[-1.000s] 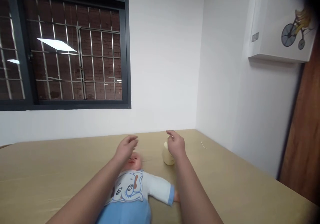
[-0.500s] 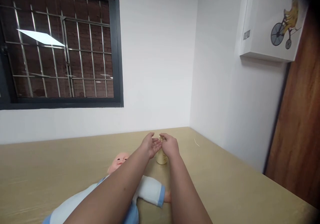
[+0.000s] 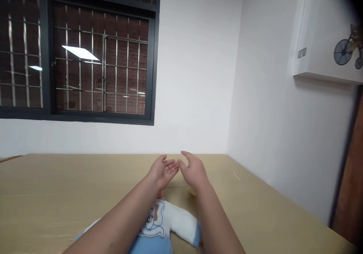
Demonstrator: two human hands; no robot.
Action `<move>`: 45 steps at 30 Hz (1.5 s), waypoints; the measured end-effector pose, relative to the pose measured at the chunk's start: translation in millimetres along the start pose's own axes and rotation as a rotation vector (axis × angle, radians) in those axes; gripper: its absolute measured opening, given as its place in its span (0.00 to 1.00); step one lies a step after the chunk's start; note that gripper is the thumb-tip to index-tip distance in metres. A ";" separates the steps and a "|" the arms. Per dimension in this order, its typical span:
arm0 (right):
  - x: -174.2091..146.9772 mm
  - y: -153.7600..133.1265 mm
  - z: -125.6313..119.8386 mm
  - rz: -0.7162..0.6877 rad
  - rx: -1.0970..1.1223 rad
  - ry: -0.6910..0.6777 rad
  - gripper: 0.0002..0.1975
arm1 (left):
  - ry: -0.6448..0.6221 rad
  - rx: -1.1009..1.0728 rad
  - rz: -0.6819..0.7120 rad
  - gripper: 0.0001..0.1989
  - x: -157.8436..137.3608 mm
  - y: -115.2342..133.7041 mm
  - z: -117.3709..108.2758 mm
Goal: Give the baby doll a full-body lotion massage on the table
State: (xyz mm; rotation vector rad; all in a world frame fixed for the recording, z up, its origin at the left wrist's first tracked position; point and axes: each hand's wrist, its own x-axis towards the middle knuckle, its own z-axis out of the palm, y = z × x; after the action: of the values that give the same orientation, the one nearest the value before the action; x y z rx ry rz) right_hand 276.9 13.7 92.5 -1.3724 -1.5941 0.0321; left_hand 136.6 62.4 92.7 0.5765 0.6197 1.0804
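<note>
The plastic-headed doll in white-and-blue cloth (image 3: 157, 239) lies lengthwise toward the desk's (image 3: 255, 220) far edge. Left hand (image 3: 165, 172) and right hand (image 3: 193, 171) are loosely spread, visibly empty.

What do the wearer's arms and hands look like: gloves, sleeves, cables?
Both the left hand and right hand are ungloved, with no rings that I can make out. The left forearm and right forearm are bare as far as the frame shows: no sleeves, watch, bracelet or cables visible.

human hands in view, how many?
2. Left hand: palm showing, just above the doll in the picture. Right hand: to its right, a yellow object mostly hidden by that wrist. No other human hand shows.
</note>
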 end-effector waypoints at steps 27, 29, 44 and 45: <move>-51.3 -96.8 56.8 -0.282 0.181 -0.572 0.36 | 0.044 -0.413 0.008 0.24 -62.1 38.3 -45.4; -47.7 -91.6 57.6 -0.276 0.155 -0.572 0.35 | 0.043 -0.399 -0.010 0.24 -63.7 43.0 -46.1; -72.5 -138.2 29.7 -0.345 0.169 -0.679 0.42 | 0.063 -0.301 0.179 0.24 -77.0 74.2 -68.1; -73.1 -139.2 29.0 -0.351 0.151 -0.672 0.43 | 0.052 -0.312 0.171 0.24 -78.1 68.6 -64.3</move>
State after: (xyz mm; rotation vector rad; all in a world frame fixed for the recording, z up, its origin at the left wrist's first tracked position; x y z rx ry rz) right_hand 145.8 -75.8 111.8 -0.9910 -2.3182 0.4314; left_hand 22.2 23.1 109.7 0.3344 0.4405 1.3267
